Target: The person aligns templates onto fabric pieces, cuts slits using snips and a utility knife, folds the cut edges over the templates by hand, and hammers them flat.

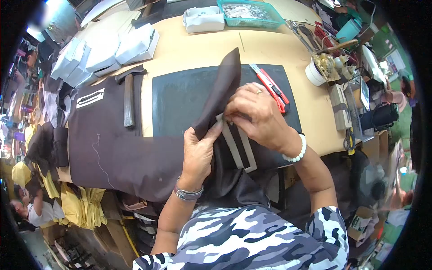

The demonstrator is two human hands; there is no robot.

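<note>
My left hand (198, 155) pinches a sheet of dark brown fabric (220, 87), thumb on top, with one flap folded upward. Against the thumb lies the upper end of a pale grey slotted strip (236, 146), which rests on the dark fabric. My right hand (254, 112) is closed, its fingertips pinched together beside that upper end; what lies between them is hidden. Under the hands is a black cutting mat (180, 94). A red utility knife (270, 85) lies on the mat, just past my right hand.
A hammer (129, 101) and another pale slotted piece (90, 98) lie on brown fabric at left. White boxes (135, 42) and a teal basket (252, 20) of small pieces stand at the back. A white pot (315, 74), tools and scissors (348, 141) line the right side.
</note>
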